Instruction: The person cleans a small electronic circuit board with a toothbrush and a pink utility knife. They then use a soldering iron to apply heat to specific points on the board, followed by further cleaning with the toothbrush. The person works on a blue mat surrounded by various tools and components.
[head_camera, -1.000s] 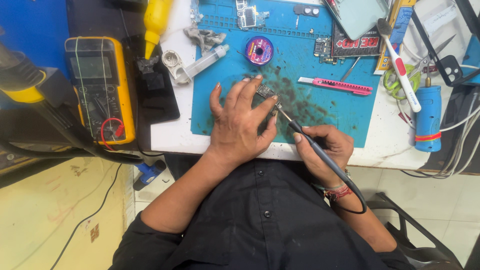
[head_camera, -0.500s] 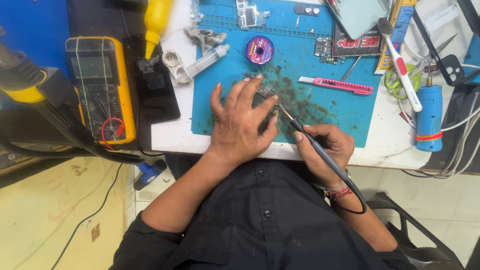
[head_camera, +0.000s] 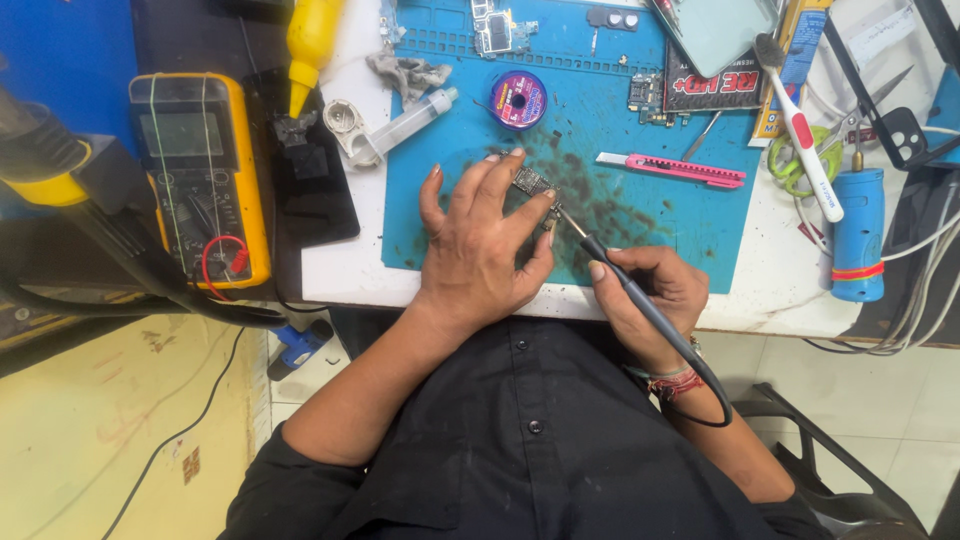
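**Soldering iron meets small circuit board on stained blue mat**

Seen from above, a person in a black shirt leans both forearms over the near edge of a white desk (head_camera: 330, 270). The left hand (head_camera: 478, 240) lies palm down on a blue work mat (head_camera: 620, 120), fingers spread and curled, the fingertips pinning a small circuit board (head_camera: 530, 183) near the mat's middle; the hand is not closed into a fist but presses the board flat. The right hand (head_camera: 650, 295), wrist wrapped in a red thread band, is closed pen-fashion around a dark soldering iron (head_camera: 620, 280), whose thin metal tip angles up and left to the board's edge beside the left index finger. The iron's cable loops back past the wrist.

Dark residue speckles the mat around the board. Farther back on the mat sit a purple spool of solder wick (head_camera: 518, 98) and a pink utility knife (head_camera: 672, 168). At the mat's left edge lies a clear syringe (head_camera: 405, 118); its contents cannot be made out. A yellow squeeze bottle (head_camera: 312, 35) stands over a black phone (head_camera: 310, 175), and a yellow multimeter (head_camera: 200, 175) rests off the desk's left edge. A blue cylindrical tool (head_camera: 858, 235) and a toothbrush (head_camera: 800, 125) lie toward the right edge.
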